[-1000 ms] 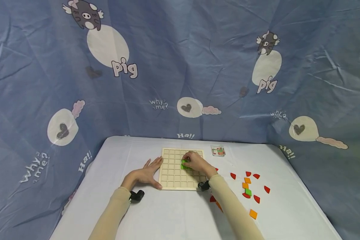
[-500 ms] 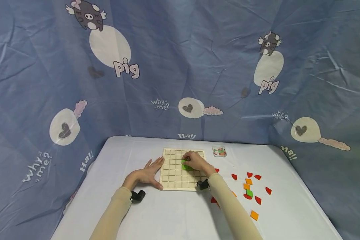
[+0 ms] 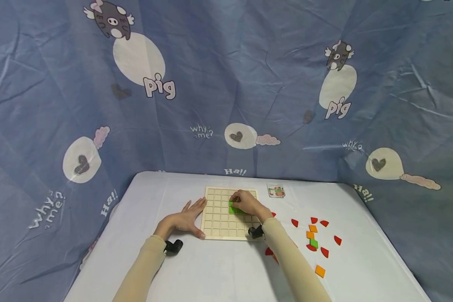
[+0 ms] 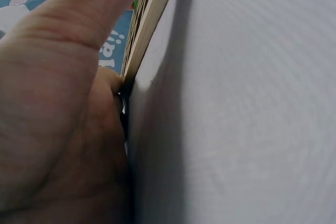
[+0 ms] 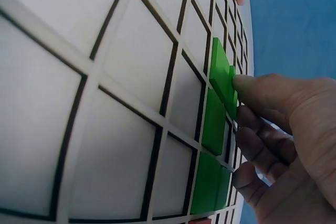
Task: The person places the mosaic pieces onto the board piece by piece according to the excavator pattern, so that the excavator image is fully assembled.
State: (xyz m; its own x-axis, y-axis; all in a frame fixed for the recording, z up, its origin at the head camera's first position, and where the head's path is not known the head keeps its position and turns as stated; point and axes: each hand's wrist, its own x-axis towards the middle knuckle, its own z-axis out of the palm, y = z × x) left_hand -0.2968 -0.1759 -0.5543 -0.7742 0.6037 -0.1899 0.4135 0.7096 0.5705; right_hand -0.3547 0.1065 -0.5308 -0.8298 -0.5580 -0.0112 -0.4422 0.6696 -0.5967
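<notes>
A wooden grid board (image 3: 216,224) lies on the white table. My left hand (image 3: 183,219) rests at the board's left edge with fingers and thumb spread; the left wrist view shows it against the board's side (image 4: 147,32). Over the middle of the board, my right hand (image 3: 248,203) pinches a green square tile (image 5: 233,87) between thumb and curled fingers. Next to it in the right wrist view, another green tile (image 5: 220,66) sits tilted across the grid lines. More green tiles (image 5: 211,124) fill cells nearby, and a bit of red (image 5: 199,221) shows at the bottom.
Right of the board lie scattered red quarter-round pieces (image 3: 337,240), orange squares (image 3: 320,271) and a green tile (image 3: 314,243) overlapping a red piece. A small picture card (image 3: 276,191) is at the back. Patterned blue cloth (image 3: 196,105) hangs behind the table.
The head view has shifted slightly. My left hand stays at the board's edge, and my right hand keeps nearly the same place over the green tiles.
</notes>
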